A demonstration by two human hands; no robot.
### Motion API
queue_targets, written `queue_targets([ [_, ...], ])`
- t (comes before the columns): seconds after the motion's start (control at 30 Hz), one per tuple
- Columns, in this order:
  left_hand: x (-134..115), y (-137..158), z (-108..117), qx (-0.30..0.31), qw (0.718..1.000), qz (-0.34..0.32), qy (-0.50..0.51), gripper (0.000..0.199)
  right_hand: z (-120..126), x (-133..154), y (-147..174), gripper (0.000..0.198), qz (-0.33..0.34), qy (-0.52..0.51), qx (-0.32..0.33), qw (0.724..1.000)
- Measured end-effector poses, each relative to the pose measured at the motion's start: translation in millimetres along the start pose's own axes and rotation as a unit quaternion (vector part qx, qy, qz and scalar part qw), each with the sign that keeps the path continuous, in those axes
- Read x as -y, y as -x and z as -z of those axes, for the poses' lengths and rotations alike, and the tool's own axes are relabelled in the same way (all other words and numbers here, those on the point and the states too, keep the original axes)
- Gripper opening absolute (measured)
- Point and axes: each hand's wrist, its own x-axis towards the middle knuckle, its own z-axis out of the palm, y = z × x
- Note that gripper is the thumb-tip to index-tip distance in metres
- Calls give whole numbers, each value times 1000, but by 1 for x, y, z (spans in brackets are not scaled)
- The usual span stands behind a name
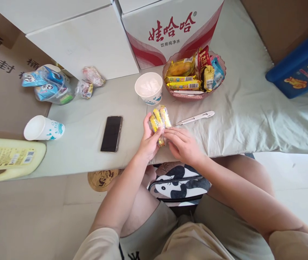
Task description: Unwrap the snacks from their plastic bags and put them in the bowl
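Observation:
A small clear plastic bag of yellow-wrapped snacks (158, 116) is held up over the near edge of the cloth-covered table. My left hand (148, 141) grips it from the left, thumb across its front. From the right, the closed fingers of my right hand (181, 141) press on the lower part of the bag; their tips are partly hidden. A white utility knife (195, 117) lies just beyond my right hand. Behind the bag stands a paper cup (148, 88) with crumpled clear plastic inside. Beside that cup, a pink glass bowl (167, 88) holds several packaged snacks.
A black phone (111, 133) lies left of my hands. Further left are a tipped paper cup (44, 128), a pale yellow jug (10, 159), blue packets (47, 81) and small wrapped bundles (92, 76). White cartons (167, 32) line the back; a blue container (300, 65) is at right.

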Motion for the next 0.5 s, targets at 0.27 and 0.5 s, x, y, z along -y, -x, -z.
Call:
queue_targets([
  [0.27, -3, -1, -3, -19, 1000, -21, 14, 92, -7, 4, 7, 44, 23, 25, 9, 999],
  [0.5, -4, -2, -5, -6, 1000, -4, 26, 99, -5, 7, 3, 32, 87, -56, -8, 995],
])
